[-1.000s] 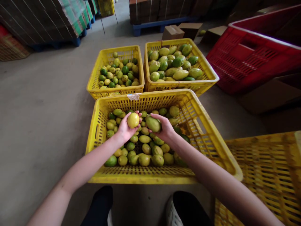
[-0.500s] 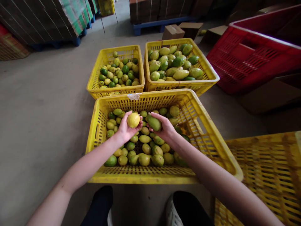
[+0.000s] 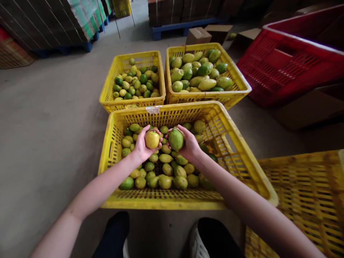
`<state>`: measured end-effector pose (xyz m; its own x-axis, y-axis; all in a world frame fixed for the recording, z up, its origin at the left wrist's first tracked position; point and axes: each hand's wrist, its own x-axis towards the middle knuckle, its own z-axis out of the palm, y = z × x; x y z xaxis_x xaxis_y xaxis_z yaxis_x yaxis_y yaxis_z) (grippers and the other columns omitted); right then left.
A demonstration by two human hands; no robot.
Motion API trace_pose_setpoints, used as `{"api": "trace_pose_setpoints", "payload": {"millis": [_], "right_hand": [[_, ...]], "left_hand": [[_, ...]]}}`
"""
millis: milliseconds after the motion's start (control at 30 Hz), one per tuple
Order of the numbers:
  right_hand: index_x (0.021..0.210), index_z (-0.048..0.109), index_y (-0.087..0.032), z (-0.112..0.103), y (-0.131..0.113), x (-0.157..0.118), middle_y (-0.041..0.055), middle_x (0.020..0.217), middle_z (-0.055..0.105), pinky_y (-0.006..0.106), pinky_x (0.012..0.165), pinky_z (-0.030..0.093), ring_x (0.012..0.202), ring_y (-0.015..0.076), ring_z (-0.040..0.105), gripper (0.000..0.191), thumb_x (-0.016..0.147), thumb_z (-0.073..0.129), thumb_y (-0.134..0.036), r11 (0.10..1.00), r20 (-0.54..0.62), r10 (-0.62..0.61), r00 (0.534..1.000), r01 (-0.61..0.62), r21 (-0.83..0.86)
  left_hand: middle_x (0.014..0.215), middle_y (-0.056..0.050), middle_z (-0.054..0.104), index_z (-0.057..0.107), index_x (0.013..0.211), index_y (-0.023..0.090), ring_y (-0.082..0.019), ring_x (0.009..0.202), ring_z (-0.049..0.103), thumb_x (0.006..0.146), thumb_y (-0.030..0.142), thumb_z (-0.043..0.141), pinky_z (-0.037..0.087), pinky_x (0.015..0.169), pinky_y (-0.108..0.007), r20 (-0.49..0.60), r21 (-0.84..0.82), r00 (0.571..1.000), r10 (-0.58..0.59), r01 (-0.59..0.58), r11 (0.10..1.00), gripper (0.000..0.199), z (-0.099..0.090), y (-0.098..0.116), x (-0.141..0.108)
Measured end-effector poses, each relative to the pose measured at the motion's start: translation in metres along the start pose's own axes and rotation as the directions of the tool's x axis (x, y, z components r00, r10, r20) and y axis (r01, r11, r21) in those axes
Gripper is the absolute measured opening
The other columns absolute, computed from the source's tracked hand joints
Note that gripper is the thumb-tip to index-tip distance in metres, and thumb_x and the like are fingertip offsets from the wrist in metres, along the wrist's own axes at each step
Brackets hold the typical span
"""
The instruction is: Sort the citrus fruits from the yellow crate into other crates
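Observation:
A round yellow lemon (image 3: 152, 139) rests in my left hand (image 3: 141, 146), whose fingers curl around its far side. My right hand (image 3: 189, 143) is wrapped round a larger green lemon (image 3: 176, 139), thumb along its far right side. Both hands are held close together over the near yellow crate (image 3: 166, 204), with a small gap between the two fruits. Under them in the crate lie many green and yellow lemons (image 3: 165, 182), some hidden by my hands and forearms.
Behind stand a yellow crate of small lemons (image 3: 103, 94) and a yellow crate of larger, longer lemons (image 3: 243, 87). A red crate (image 3: 279, 61) leans at the right. Another yellow crate (image 3: 303, 186) lies near right. Cardboard boxes (image 3: 198, 37) and loaded blue pallets (image 3: 185, 27) are farther back.
Both fruits have been turned in my hands: the green lemon now points its end more toward me, and the yellow lemon is slightly lower. The crates have not moved.

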<state>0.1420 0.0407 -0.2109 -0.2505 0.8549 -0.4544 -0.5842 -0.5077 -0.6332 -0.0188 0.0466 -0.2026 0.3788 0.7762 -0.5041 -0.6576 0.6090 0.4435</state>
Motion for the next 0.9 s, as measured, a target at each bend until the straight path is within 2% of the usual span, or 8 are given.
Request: {"api": "trace_pose_setpoints", "payload": {"millis": [133,200,300,367,533,733,900], "right_hand": [[0.064,0.063,-0.015,0.001,0.002,-0.003,0.0041,0.056,0.062,0.025,0.037,0.041,0.042,0.0148,0.054,0.031,0.076,0.053,-0.042,0.989,0.149,-0.054,0.987,0.073,-0.127],[0.063,0.065,-0.014,0.002,0.003,-0.006,0.0044,0.054,0.062,0.025,0.037,0.040,0.041,0.0148,0.053,0.031,0.073,0.055,-0.041,0.969,0.227,-0.110,0.968,0.155,-0.193],[0.061,0.067,-0.012,0.003,0.004,-0.012,0.0053,0.052,0.062,0.025,0.039,0.041,0.042,0.0148,0.054,0.030,0.074,0.054,-0.036,0.924,0.321,-0.178,0.930,0.270,-0.270],[0.060,0.069,-0.012,0.002,0.005,-0.014,0.0056,0.052,0.063,0.025,0.040,0.041,0.041,0.0149,0.055,0.028,0.074,0.053,-0.032,0.903,0.362,-0.187,0.913,0.305,-0.302],[0.060,0.070,-0.012,-0.001,0.005,-0.015,0.0056,0.054,0.065,0.025,0.042,0.043,0.042,0.0150,0.056,0.025,0.071,0.053,-0.026,0.891,0.398,-0.179,0.900,0.320,-0.321],[0.060,0.071,-0.011,0.000,0.003,-0.015,0.0061,0.054,0.066,0.024,0.042,0.043,0.042,0.0147,0.056,0.026,0.069,0.052,-0.026,0.889,0.405,-0.182,0.896,0.326,-0.321],[0.059,0.071,-0.011,0.002,0.002,-0.016,0.0060,0.053,0.066,0.024,0.042,0.043,0.042,0.0146,0.056,0.024,0.067,0.052,-0.025,0.891,0.425,-0.169,0.889,0.322,-0.319]], "left_hand": [[0.056,-0.002,0.057,0.057,0.056,0.013,-0.012,0.047,0.055,0.079,0.025,0.051,0.041,0.040,-0.021,0.093,0.117,0.991,0.097,-0.108,0.987,0.027,0.004,0.001,-0.004],[0.054,-0.002,0.056,0.058,0.053,0.013,-0.012,0.046,0.055,0.075,0.025,0.052,0.041,0.040,-0.022,0.155,0.175,0.980,0.128,-0.155,0.972,0.026,0.005,0.000,-0.006],[0.051,-0.003,0.056,0.060,0.051,0.013,-0.014,0.044,0.055,0.074,0.029,0.050,0.042,0.041,-0.024,0.227,0.254,0.965,0.134,-0.192,0.948,0.030,0.003,0.000,-0.008],[0.049,-0.004,0.056,0.061,0.050,0.013,-0.014,0.044,0.055,0.075,0.030,0.047,0.042,0.042,-0.025,0.258,0.290,0.959,0.121,-0.196,0.937,0.034,0.002,-0.001,-0.008],[0.048,-0.006,0.057,0.063,0.049,0.012,-0.015,0.043,0.055,0.076,0.029,0.043,0.043,0.046,-0.026,0.274,0.343,0.957,0.097,-0.192,0.920,0.038,0.001,-0.001,-0.007],[0.049,-0.006,0.057,0.064,0.049,0.012,-0.016,0.044,0.056,0.076,0.027,0.043,0.042,0.045,-0.026,0.314,0.286,0.944,0.102,-0.197,0.938,0.037,-0.001,0.000,-0.006],[0.045,-0.004,0.054,0.061,0.047,0.013,-0.015,0.041,0.054,0.077,0.025,0.041,0.041,0.042,-0.025,0.304,0.252,0.949,0.084,-0.166,0.953,0.038,0.002,0.001,-0.009]]}}
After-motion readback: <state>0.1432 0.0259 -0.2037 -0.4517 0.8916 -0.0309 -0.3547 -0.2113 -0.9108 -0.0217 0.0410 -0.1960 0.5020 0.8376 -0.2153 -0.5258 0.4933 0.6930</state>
